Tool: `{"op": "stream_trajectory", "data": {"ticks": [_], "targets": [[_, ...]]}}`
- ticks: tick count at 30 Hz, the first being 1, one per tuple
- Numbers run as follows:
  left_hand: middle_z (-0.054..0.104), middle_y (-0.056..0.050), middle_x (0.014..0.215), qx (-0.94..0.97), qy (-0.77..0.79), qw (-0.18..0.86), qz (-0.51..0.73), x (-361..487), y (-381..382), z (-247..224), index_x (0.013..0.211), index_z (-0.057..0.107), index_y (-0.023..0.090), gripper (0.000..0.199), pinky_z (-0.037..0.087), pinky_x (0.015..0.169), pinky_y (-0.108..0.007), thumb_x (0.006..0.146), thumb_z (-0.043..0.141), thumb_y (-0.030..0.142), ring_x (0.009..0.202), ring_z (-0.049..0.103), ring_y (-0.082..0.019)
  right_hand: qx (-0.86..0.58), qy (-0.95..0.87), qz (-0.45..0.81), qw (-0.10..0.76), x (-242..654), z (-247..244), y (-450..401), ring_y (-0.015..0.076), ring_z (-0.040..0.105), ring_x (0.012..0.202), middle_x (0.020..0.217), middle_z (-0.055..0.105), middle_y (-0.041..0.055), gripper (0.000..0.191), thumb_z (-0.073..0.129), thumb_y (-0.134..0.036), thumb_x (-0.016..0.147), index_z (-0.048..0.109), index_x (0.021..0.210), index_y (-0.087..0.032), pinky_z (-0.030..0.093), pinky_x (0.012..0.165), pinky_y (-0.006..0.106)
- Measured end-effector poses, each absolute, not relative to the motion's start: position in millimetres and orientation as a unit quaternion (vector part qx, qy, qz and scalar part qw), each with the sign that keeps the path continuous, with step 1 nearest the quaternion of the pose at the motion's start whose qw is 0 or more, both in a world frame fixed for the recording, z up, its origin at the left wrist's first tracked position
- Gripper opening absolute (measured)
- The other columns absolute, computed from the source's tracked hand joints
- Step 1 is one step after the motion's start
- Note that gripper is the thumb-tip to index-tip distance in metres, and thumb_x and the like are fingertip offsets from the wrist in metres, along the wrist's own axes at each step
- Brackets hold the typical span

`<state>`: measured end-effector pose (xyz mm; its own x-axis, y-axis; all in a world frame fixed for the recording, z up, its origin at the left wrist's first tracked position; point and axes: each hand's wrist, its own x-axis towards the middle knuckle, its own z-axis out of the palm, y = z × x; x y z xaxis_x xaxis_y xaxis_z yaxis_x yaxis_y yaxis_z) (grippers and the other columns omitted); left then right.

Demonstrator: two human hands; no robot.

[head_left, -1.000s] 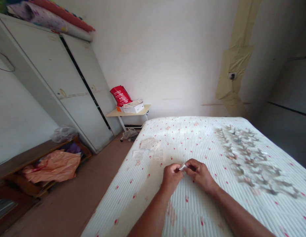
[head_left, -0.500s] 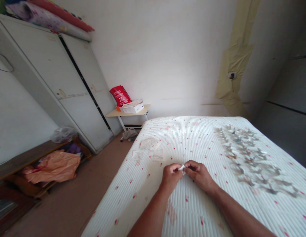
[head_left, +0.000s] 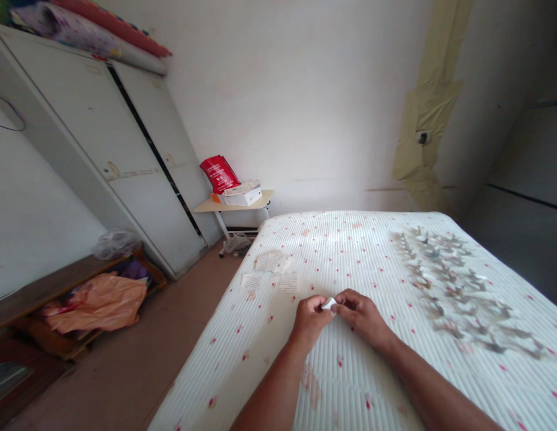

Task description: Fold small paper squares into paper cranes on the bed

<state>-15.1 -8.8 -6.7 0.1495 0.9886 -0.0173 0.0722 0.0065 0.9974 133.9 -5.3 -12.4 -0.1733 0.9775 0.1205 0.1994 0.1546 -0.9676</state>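
My left hand (head_left: 311,321) and my right hand (head_left: 362,317) meet low over a white ribbed mattress (head_left: 372,383) dotted with red. Between their fingertips is a small piece of folded white paper (head_left: 329,303), partly hidden by my fingers. Several flat paper sheets with printing (head_left: 272,261) lie on the mattress ahead of my left hand. To the right of my right hand, many small folded grey and silver paper pieces (head_left: 458,287) are laid out in rows.
A white wardrobe (head_left: 126,143) stands at the left, above a brown floor (head_left: 170,317). A wooden bench (head_left: 58,299) holds an orange plastic bag (head_left: 96,305). At the far wall, a small table (head_left: 233,203) carries a red bag (head_left: 219,174) and a white box (head_left: 242,196).
The white paper piece has turned slightly between my fingertips, and its visible part now lies flatter. My hands have stayed in nearly the same place over the mattress.
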Motion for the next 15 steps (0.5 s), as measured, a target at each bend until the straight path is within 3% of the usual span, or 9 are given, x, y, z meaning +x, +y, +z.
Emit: {"op": "stream_trajectory", "data": {"ticks": [6,15], "targets": [[0.043,0.006,0.049,0.535,0.478,0.539,0.442,-18.2,-6.1,-8.6,0.064,0.055,0.013,0.014,0.025,0.046,-0.018,0.057,0.063,0.023,0.047,0.035,-0.005,-0.464,-0.612,0.499,0.402,135.7,-6.9,-5.1,0.0064,0.034,0.044,0.050,0.040,-0.0060,0.031,0.062,-0.045,0.069,0.052,0.062,-0.017,0.028,0.042,0.019],[0.049,0.007,0.057,0.529,0.400,0.570,0.486,-16.6,-7.3,-9.1,0.086,0.045,0.017,0.030,0.026,0.046,-0.017,0.061,0.061,0.017,0.047,0.038,-0.005,-0.429,-0.616,0.523,0.404,138.7,-10.0,-5.1,0.0073,0.035,0.046,0.051,0.041,-0.0057,0.029,0.058,-0.044,0.074,0.053,0.067,-0.016,0.029,0.044,0.020]]}}
